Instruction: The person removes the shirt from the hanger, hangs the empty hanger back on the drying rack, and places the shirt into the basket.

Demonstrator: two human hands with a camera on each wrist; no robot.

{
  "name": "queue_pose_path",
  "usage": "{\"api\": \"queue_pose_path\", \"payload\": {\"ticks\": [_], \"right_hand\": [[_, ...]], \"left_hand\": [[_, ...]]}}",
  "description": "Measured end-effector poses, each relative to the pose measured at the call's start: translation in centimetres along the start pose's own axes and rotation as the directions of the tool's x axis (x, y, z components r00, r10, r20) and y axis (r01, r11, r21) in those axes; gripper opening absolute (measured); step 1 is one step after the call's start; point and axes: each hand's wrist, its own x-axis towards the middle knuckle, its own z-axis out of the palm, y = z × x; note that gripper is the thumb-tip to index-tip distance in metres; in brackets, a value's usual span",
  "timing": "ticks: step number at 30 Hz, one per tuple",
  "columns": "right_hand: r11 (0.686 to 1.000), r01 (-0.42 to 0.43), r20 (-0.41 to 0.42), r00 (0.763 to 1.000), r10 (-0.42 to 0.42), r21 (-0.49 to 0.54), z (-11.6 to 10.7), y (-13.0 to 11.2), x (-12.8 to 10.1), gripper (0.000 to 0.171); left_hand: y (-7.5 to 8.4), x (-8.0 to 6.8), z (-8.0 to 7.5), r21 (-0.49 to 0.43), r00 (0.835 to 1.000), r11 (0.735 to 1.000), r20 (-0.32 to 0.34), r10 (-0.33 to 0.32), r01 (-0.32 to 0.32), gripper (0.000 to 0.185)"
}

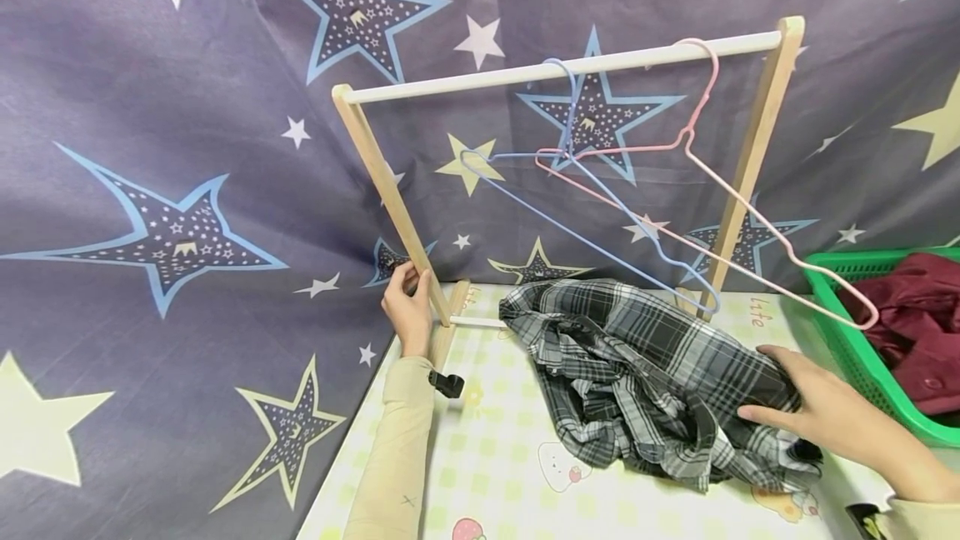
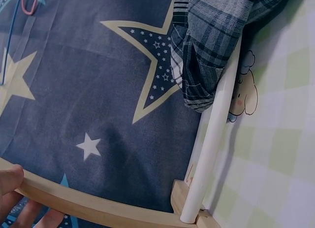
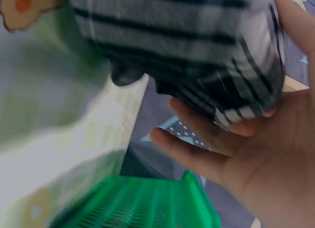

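Left hand (image 1: 407, 307) curls round the slanted wooden leg of the small clothes rack (image 1: 375, 158) near its foot. Two thin wire hangers, blue (image 1: 585, 182) and pink (image 1: 705, 182), dangle from the white rail. Just beneath, on the checked mat (image 1: 487, 457), lies the crumpled plaid shirt (image 1: 645, 373): soft, light, likely floppy, best gathered at a thick fold. Right hand (image 1: 832, 415) rests on it, fingers relaxed, beside the green basket (image 1: 847, 340).

A tabletop (image 1: 495, 473) covered in pale green check. A wooden clothes rack (image 1: 390, 190) stands along its far edge, a crumpled plaid shirt (image 1: 645, 373) mid-table, a green basket (image 1: 847, 340) at the right edge.
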Motion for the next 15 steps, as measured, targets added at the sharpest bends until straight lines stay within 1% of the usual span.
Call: {"api": "queue_pose_path", "payload": {"ticks": [2, 4, 8, 12, 15], "right_hand": [[0.999, 0.033, -0.033, 0.999, -0.034, -0.020, 0.4, 0.1, 0.0, 0.090], [0.996, 0.078, -0.080, 0.993, -0.081, -0.044, 0.9, 0.3, -0.1, 0.080], [0.987, 0.134, -0.144, 0.979, -0.146, -0.087, 1.3, 0.2, -0.2, 0.060], [0.982, 0.155, -0.172, 0.970, -0.172, -0.105, 1.0, 0.1, -0.3, 0.044], [0.986, 0.133, -0.148, 0.978, -0.148, -0.104, 0.4, 0.1, -0.5, 0.038]], "left_hand": [[0.1, -0.1, 0.0, -0.002, 1.000, 1.000, 0.002, -0.001, 0.001, 0.022], [0.1, -0.1, 0.0, -0.002, 1.000, 1.000, 0.005, -0.002, 0.002, 0.022], [0.1, -0.1, 0.0, 0.006, 1.000, 1.000, 0.007, 0.000, -0.001, 0.022], [-0.1, 0.1, 0.0, 0.012, 1.000, 1.000, 0.008, 0.000, 0.000, 0.022], [-0.2, 0.2, 0.0, 0.010, 1.000, 1.000, 0.009, 0.001, -0.001, 0.022]]}}
